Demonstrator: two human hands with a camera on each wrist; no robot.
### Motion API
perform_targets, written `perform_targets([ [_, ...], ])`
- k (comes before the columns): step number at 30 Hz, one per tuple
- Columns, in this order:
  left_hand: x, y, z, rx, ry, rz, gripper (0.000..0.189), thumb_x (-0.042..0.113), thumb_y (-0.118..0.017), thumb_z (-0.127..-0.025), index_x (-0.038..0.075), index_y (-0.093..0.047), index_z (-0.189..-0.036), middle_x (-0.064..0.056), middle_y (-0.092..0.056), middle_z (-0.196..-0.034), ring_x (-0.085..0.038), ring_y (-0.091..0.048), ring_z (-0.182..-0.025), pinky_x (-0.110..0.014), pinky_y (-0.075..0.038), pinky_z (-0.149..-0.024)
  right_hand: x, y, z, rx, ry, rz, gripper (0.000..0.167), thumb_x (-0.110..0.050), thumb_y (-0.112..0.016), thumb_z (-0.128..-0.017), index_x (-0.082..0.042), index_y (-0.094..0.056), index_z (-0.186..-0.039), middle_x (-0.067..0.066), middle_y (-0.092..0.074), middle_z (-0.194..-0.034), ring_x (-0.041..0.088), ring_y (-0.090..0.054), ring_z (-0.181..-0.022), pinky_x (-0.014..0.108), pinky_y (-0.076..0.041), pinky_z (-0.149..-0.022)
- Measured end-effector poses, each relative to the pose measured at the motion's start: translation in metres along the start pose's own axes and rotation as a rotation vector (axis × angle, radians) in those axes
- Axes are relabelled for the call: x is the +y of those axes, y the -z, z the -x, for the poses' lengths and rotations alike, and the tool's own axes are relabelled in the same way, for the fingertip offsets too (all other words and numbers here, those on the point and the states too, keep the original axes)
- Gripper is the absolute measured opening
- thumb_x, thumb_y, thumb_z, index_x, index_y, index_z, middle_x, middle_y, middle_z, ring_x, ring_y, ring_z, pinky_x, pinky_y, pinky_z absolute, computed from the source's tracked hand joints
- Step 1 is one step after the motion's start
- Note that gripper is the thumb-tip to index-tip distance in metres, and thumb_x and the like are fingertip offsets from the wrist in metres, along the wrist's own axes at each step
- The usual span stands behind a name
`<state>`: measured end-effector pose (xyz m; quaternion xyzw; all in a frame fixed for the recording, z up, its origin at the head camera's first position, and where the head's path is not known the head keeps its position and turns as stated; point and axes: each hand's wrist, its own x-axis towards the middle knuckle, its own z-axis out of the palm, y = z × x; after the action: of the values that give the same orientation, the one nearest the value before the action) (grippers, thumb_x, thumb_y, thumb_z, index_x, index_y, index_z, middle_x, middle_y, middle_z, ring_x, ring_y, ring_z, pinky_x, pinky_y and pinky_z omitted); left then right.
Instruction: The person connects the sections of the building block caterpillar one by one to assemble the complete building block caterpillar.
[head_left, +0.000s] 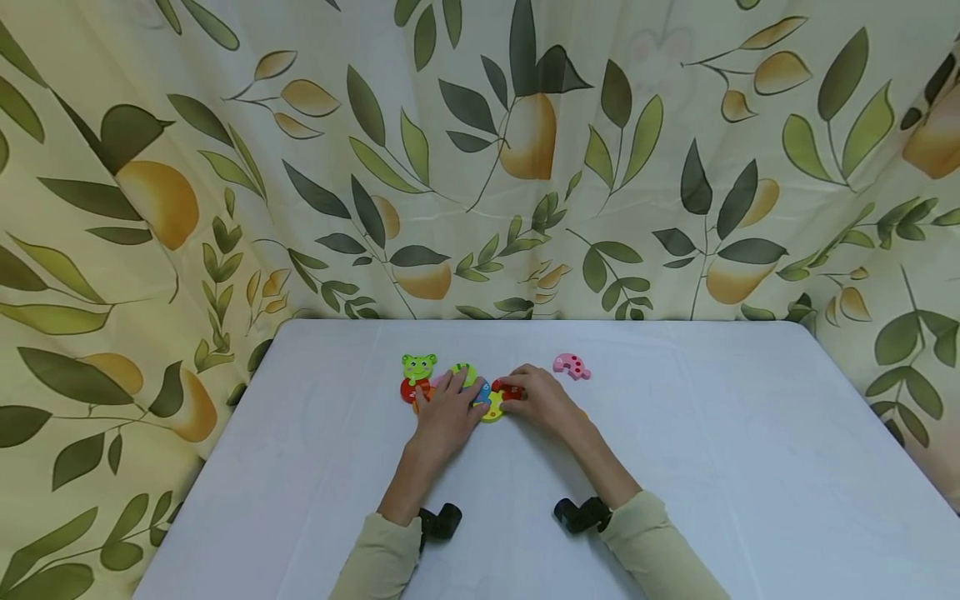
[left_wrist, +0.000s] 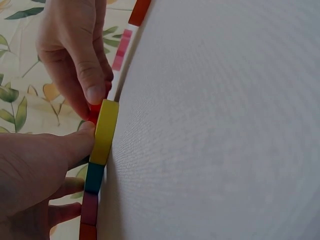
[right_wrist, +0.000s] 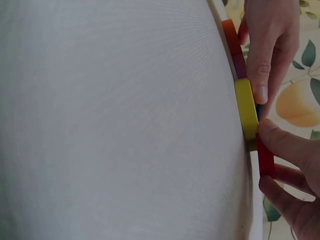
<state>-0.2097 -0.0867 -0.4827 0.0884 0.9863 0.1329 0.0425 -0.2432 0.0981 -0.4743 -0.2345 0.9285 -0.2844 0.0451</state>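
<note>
A row of colourful flat puzzle pieces lies on the table, starting with a smiling green caterpillar-like head (head_left: 418, 367) above a red round piece (head_left: 412, 392). My left hand (head_left: 444, 417) rests over the row with its fingers spread, touching the pieces near the blue piece (head_left: 482, 392) and the yellow piece (head_left: 492, 408). Between thumb and fingers, my right hand (head_left: 546, 402) pinches a red piece (right_wrist: 266, 157) at the yellow piece's right side. In the left wrist view the yellow piece (left_wrist: 105, 132) stands beside the left thumb. Part of the row is hidden under the left hand.
A pink spotted piece (head_left: 572, 366) lies apart, to the right behind the right hand. An orange edge (head_left: 584, 413) shows beside the right wrist. White cloth covers the table (head_left: 750, 450), and a leaf-patterned curtain (head_left: 480, 233) hangs behind its far edge.
</note>
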Motion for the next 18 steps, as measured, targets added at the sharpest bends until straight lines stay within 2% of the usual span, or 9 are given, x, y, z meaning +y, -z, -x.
perform_targets([
  [11, 0.0011, 0.0009, 0.0009, 0.0, 0.002, -0.006, 0.053, 0.047, -0.052, -0.096, 0.029, -0.045, -0.146, -0.003, -0.034, -0.158, -0.029, -0.027, -0.148, -0.074, -0.019, -0.11, 0.0025, -0.0001, 0.001, -0.009, 0.048, 0.015, 0.04, -0.018, -0.074, -0.085, -0.003, -0.067, -0.121, 0.018, -0.066, -0.114, 0.031, -0.061, -0.105, 0.043, -0.054, -0.092],
  [18, 0.0012, 0.0011, 0.002, 0.007, -0.001, 0.022, 0.053, 0.046, -0.053, -0.096, 0.028, -0.046, -0.145, -0.003, -0.034, -0.158, -0.03, -0.027, -0.148, -0.075, -0.018, -0.11, 0.0011, 0.0003, 0.0037, -0.043, 0.082, 0.073, 0.041, -0.018, -0.073, -0.086, -0.001, -0.066, -0.123, 0.02, -0.065, -0.119, 0.033, -0.061, -0.109, 0.044, -0.053, -0.095],
])
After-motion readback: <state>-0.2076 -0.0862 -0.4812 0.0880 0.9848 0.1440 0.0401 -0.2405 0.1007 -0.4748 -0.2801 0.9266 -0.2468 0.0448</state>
